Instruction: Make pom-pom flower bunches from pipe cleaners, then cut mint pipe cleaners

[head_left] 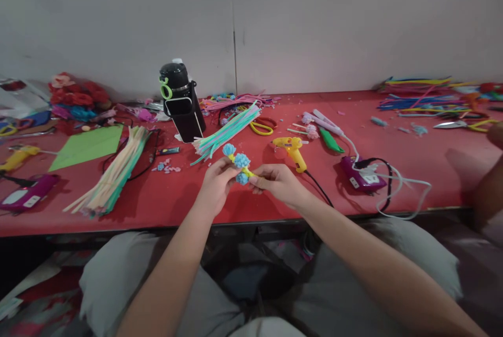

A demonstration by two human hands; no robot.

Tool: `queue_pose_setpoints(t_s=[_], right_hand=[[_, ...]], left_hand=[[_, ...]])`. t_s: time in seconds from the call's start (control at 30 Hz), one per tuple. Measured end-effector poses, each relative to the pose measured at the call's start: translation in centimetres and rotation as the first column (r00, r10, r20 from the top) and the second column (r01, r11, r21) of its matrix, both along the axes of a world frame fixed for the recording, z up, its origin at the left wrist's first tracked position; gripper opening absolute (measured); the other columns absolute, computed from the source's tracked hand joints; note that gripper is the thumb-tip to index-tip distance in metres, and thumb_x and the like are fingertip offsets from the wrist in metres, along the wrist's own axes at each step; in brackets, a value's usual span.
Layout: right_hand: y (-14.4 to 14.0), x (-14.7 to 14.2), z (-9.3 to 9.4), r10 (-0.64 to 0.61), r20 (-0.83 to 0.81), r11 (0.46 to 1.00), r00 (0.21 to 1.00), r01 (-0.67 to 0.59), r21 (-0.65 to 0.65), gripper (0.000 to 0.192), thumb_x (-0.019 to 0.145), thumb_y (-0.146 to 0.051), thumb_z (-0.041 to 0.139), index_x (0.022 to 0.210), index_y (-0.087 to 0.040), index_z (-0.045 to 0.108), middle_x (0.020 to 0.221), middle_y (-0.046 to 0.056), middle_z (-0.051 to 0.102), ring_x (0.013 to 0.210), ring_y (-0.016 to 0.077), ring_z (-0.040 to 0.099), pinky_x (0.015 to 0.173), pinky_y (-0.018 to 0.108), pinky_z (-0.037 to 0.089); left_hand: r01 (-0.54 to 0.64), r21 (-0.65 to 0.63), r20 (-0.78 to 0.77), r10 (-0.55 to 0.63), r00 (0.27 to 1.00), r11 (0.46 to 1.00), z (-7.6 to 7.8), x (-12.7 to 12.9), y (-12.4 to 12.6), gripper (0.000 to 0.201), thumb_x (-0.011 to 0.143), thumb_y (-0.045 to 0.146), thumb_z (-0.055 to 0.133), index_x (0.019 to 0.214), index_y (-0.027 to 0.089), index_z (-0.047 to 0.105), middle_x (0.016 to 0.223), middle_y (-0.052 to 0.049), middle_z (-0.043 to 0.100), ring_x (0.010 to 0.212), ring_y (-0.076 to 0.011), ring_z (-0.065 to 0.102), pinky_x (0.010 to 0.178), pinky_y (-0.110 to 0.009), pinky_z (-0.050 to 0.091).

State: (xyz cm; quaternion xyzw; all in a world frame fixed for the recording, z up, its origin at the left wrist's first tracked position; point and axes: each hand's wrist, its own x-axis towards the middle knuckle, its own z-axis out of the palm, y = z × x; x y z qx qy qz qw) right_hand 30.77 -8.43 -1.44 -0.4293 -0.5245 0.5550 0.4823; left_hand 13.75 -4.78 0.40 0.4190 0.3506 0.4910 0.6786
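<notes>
left hand point(215, 182): fingers closed on the left part of a yellow pipe-cleaner stem with blue pompom flowers point(238, 163), just above the near edge of the desk.
right hand point(277, 182): thumb and fingers pinched on the right end of the same stem, just beside the lowest blue pompom.
flower stem: held between both hands, tilted, three blue tufts showing, over the red desk point(275, 206) at its front middle.
behind the hands: a bundle of green and pink pipe cleaners point(228, 130) lying slantwise, and a black water bottle point(181, 101) standing upright to its left.
right of the hands: a yellow glue gun point(291, 149) resting on the desk, its black cord running toward the near edge; a purple power strip point(359, 177) with white cable farther right.
left side: a pale bundle of pipe cleaners point(113, 172), a green paper sheet point(90, 145), red paper flowers point(76, 96) by the wall.
back middle: yellow scissors point(262, 126).
far right: another person's arm point(489, 190) at the desk's edge.
</notes>
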Motion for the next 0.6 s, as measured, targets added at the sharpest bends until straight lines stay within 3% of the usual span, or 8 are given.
queue_pose_setpoints(t_s=[0.13,0.27,0.4,0.5,0.6], right_hand=[[0.2,0.1,0.4,-0.036,0.025,0.999,0.999,0.035,0.036,0.04,0.076,-0.055,0.08,0.085,-0.017,0.076,0.073,0.005,0.072,0.064,0.0154,0.065,0.065,0.031,0.053],[0.7,2.9,3.0,-0.174,0.058,0.976,0.983,0.165,0.14,0.042,0.081,-0.059,0.074,0.088,-0.018,0.076,0.077,0.005,0.072,0.062,0.0141,0.061,0.063,0.03,0.051],[1.8,10.0,6.9,-0.438,0.009,0.868,0.899,0.42,0.267,0.035,0.081,-0.052,0.077,0.082,-0.018,0.072,0.075,0.003,0.068,0.065,0.0122,0.06,0.062,0.026,0.049],[2.6,17.1,9.4,-0.585,0.006,0.792,0.811,0.569,0.223,0.015,0.087,-0.029,0.075,0.096,-0.017,0.072,0.087,0.003,0.07,0.069,0.0086,0.061,0.063,0.022,0.046],[3.3,23.9,9.8,-0.609,0.173,0.793,0.774,0.591,0.147,0.012,0.095,-0.015,0.064,0.105,-0.013,0.071,0.104,0.011,0.072,0.075,0.0064,0.065,0.071,0.024,0.046]], left_hand=[[-0.044,0.011,0.009,0.043,0.999,0.999,0.3,-0.1,0.2,0.023,0.065,0.023,0.085,0.083,0.015,0.072,0.083,-0.003,0.07,0.08,-0.0144,0.064,0.074,-0.025,0.05],[-0.1,-0.033,-0.047,0.098,0.994,0.994,0.8,-0.8,0.6,0.035,0.067,0.03,0.085,0.097,0.016,0.074,0.102,-0.008,0.076,0.089,-0.0162,0.068,0.078,-0.026,0.049],[-0.117,0.014,-0.107,0.118,0.987,0.993,1.0,-1.6,0.6,0.037,0.067,0.033,0.086,0.098,0.016,0.074,0.1,-0.008,0.077,0.084,-0.0155,0.068,0.077,-0.026,0.048],[-0.071,0.047,-0.168,0.078,0.983,0.996,0.9,-1.9,0.3,0.038,0.071,0.035,0.085,0.102,0.017,0.074,0.102,-0.008,0.076,0.084,-0.0157,0.068,0.078,-0.027,0.049],[-0.044,0.071,-0.214,0.058,0.975,0.997,0.8,-2.2,0.2,0.038,0.071,0.035,0.085,0.103,0.017,0.073,0.102,-0.008,0.076,0.085,-0.0163,0.068,0.078,-0.027,0.05]])
